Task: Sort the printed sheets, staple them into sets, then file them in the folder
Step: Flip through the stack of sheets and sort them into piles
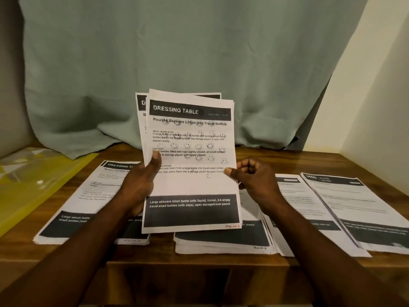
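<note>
While the left hand (138, 180) gripped the held sheaf (190, 185) at its left edge, thumb pressed flat on the front page and fingers hidden behind, the right hand (252, 176) pinched the right edge of the front sheet between thumb and curled fingers.

Sheaf stood nearly upright above the table (309, 160), top tilted away from the person, long axis running up and back. Front sheet headed "DRESSING TABLE". More sheets fanned out behind it at upper left. Handwritten page mark at its lower right corner too small to read with certainty.

Lying flat on the table, long axes pointing away from the person:
- left pile (73, 209), below and left of the left hand
- centre pile (221, 240), directly under the sheaf
- right pile (303, 207), just right of the right hand
- far-right pile (358, 211), overlapping the right pile's edge

Yellow folder (33, 185) lay at the far left, beyond the left pile. No stapler in view.

Judgement: sorting stage, no sets stapled or filed. The right hand had the front sheet, so it was the one placed to peel it off. The centre pile lay nearest, straight down; the right piles lay on the right hand's own side. The left pile would have needed a reach across the sheaf.
</note>
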